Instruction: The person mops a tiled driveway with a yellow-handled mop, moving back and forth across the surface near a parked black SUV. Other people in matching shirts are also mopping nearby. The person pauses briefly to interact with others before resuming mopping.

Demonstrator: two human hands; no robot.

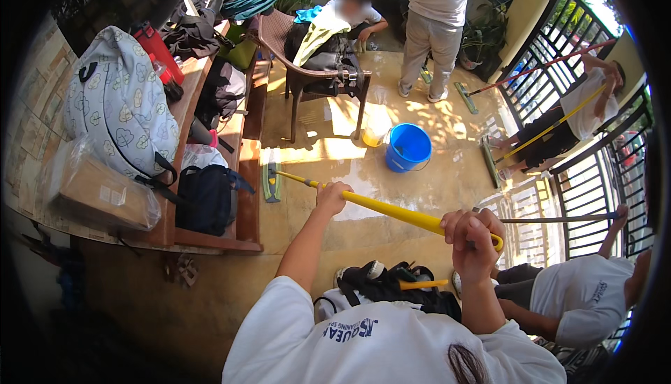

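My left hand (333, 199) is closed around the lower part of a yellow mop pole (390, 210). Around the pole's upper end, near my chest, my right hand (474, 234) is wrapped. The pole slopes away to the left, down to a flat green-and-grey mop head (272, 178). That head lies on the wet tiled floor (341, 169), beside the wooden steps. A blue bucket (408, 148) stands on the floor beyond the pole, with a yellowish container (373, 131) just left of it.
Bags, including a patterned backpack (120, 106), and a plastic-wrapped box (107, 187) crowd the steps (249, 195) at left. A wicker chair (278, 38) holds more bags. Several people in white shirts stand or crouch around; some hold poles, two with flat mop heads (491, 163). A barred gate (587, 190) borders the right.
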